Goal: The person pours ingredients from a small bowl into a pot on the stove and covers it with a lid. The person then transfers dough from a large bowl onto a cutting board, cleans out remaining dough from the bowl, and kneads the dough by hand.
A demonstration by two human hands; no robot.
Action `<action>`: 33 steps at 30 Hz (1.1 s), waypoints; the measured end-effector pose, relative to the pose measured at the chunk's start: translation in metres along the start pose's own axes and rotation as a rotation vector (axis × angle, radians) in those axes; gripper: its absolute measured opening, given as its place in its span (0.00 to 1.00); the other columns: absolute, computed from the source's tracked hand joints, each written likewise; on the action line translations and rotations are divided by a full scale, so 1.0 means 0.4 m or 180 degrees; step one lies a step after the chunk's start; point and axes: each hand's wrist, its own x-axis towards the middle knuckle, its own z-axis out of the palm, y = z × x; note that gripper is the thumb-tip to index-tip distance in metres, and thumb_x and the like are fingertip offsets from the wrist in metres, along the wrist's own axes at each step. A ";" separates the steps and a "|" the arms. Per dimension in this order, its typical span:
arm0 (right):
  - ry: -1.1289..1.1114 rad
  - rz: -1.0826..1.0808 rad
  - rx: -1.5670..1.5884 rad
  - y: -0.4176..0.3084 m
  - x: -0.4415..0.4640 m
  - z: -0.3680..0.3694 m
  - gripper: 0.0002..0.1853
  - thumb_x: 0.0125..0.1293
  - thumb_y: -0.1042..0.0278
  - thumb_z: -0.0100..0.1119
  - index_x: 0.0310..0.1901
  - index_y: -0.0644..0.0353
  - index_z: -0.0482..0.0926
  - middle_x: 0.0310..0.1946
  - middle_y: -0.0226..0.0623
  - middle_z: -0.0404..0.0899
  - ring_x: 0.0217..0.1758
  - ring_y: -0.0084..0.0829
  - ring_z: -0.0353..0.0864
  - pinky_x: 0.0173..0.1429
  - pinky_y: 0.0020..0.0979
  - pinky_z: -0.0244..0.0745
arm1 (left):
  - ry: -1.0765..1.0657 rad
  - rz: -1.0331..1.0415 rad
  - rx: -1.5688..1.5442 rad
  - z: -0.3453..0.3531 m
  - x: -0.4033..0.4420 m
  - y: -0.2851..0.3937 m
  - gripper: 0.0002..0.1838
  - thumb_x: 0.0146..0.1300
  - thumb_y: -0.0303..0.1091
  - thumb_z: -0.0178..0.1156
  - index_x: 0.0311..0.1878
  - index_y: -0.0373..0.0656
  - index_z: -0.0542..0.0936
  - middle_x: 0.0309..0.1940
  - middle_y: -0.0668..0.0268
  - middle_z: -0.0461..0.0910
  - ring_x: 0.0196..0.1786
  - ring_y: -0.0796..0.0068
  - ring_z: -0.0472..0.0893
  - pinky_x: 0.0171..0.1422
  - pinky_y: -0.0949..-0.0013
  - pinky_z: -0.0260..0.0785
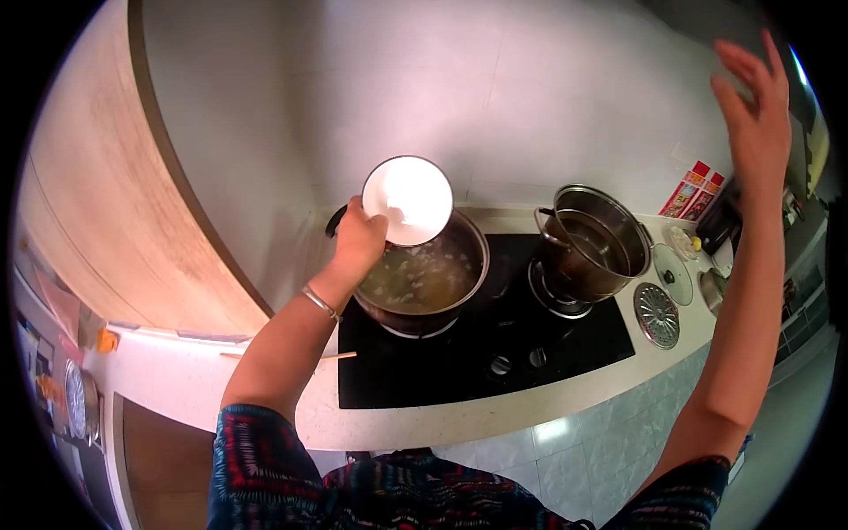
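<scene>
My left hand [359, 237] grips the rim of a white bowl [408, 199], which is tilted above a large steel pot [481, 256]. Cloudy liquid with pale bits [424, 278] fills the pot on the left burner. Raised high at the right, my right hand [758, 110] has its fingers spread and holds nothing. Below and left of that hand, a second steel pot [587, 252] with side handles stands on the right burner. What remains in the bowl is hard to tell because of glare.
Around the burners lies a black cooktop [442, 371] with two knobs. A perforated steel disc [656, 315] and a glass lid [673, 276] lie at the right. Chopsticks [340, 356] rest under my left forearm. A wooden cabinet [115, 185] juts in at the left.
</scene>
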 end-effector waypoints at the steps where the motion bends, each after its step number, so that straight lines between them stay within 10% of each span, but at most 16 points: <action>1: -0.0025 0.0004 0.0037 -0.013 -0.042 0.002 0.15 0.54 0.75 0.54 0.45 0.54 0.75 0.62 0.34 0.57 0.55 0.28 0.70 0.48 0.27 0.71 | 0.0228 0.0548 0.0295 0.001 -0.002 -0.006 0.16 0.51 0.27 0.47 0.44 0.29 0.66 0.25 0.48 0.76 0.27 0.54 0.77 0.33 0.62 0.70; 9: -0.0573 0.0920 0.1235 -0.112 -0.312 0.018 0.15 0.49 0.82 0.53 0.41 0.60 0.75 0.61 0.37 0.60 0.49 0.30 0.73 0.45 0.26 0.71 | 0.0119 0.1095 0.0225 -0.020 -0.049 -0.006 0.17 0.53 0.28 0.46 0.47 0.31 0.65 0.29 0.46 0.76 0.33 0.49 0.77 0.41 0.61 0.68; 12: -0.1126 0.0764 0.1205 -0.123 -0.424 0.032 0.15 0.48 0.82 0.54 0.40 0.60 0.75 0.59 0.39 0.62 0.50 0.31 0.71 0.45 0.26 0.70 | 0.0370 0.1223 0.0305 -0.053 -0.095 -0.046 0.17 0.53 0.27 0.45 0.47 0.33 0.65 0.25 0.51 0.75 0.24 0.57 0.76 0.28 0.63 0.69; 14: -0.1383 0.1041 0.1428 -0.129 -0.503 0.036 0.15 0.47 0.82 0.54 0.40 0.59 0.75 0.58 0.39 0.63 0.51 0.31 0.71 0.45 0.26 0.69 | -0.0684 -0.1050 -0.1403 -0.120 -0.178 0.023 0.19 0.51 0.25 0.44 0.48 0.35 0.65 0.21 0.59 0.72 0.16 0.72 0.69 0.13 0.72 0.59; 16: -0.1623 0.1305 0.1660 -0.136 -0.586 0.038 0.15 0.47 0.82 0.54 0.39 0.59 0.75 0.57 0.40 0.64 0.51 0.32 0.70 0.45 0.26 0.68 | -0.0478 -0.1498 -0.1404 -0.167 -0.252 -0.019 0.19 0.51 0.30 0.48 0.48 0.38 0.65 0.19 0.67 0.67 0.10 0.84 0.58 0.08 0.82 0.41; 33: -0.2294 0.2951 0.2192 -0.147 -0.924 0.016 0.15 0.52 0.84 0.51 0.42 0.60 0.73 0.54 0.38 0.66 0.48 0.26 0.72 0.45 0.22 0.70 | 0.0357 -0.3163 -0.0348 -0.478 -0.612 -0.291 0.10 0.45 0.27 0.44 0.32 0.36 0.68 0.11 0.61 0.65 0.06 0.79 0.56 0.07 0.74 0.48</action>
